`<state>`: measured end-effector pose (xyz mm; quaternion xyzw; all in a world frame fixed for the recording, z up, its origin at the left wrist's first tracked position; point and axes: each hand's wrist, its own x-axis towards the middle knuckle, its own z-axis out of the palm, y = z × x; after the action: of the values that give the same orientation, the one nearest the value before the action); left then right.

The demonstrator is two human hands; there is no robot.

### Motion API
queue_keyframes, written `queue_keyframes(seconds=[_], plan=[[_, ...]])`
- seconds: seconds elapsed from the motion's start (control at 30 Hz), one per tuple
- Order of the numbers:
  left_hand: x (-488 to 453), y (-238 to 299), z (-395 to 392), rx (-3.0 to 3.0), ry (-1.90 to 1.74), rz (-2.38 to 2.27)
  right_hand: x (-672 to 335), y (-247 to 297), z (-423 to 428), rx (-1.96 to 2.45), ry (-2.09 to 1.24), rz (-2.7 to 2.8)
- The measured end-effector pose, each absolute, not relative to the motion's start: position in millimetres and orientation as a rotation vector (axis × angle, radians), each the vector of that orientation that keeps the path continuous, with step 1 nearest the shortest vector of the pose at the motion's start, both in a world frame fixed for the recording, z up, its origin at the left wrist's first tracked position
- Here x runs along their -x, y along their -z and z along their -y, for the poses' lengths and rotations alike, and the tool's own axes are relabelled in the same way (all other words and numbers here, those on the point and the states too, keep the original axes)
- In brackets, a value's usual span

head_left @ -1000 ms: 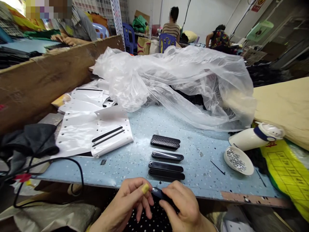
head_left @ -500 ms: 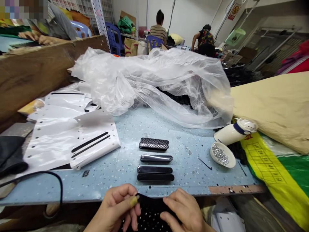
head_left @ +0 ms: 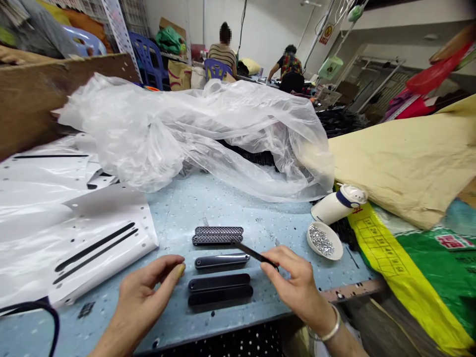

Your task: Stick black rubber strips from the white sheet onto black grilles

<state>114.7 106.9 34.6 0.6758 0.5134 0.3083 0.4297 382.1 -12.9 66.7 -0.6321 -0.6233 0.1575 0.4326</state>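
My right hand pinches one end of a narrow black strip, its free end angled up-left over the stacks on the table. Left of those stacks, my left hand is loosely curved, thumb and fingertips close but with nothing visible between them. The stacks lie in rows: black strips with a lattice pattern at the back, a shiny dark strip stack in the middle, and plain black strips nearest me. They have rounded ends, some with a small hole.
A white bowl of small silvery pieces and a white bottle stand right. Clear plastic sheeting heaps across the back; white punched sheets lie left. Dotted black fabric shows below the table edge. Other people sit farther off.
Both hands have risen from below the table edge to over the tabletop and moved apart. The right hand now shows a black strip. The view has shifted right.
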Motion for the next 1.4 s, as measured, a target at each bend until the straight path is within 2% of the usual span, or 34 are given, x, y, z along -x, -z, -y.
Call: queue_keyframes(seconds=[0.17,0.37,0.57,1.4], plan=[[-136,-25,-127,-2.055,-0.702,-1.153,-384,-42,-17,1.583,-0.557,1.526],[-133,-20,-123,-2.177,-0.555,-1.014,-376,-37,-20,1.527,-0.619,1.718],[-132,-12,-146,-2.035,-0.719,-1.301,-388,-26,-41,1.508,-0.418,1.699],[-141,-14,-140,-1.83,-0.579,-1.145,-376,-22,-60,1.336,-0.263,2.006]])
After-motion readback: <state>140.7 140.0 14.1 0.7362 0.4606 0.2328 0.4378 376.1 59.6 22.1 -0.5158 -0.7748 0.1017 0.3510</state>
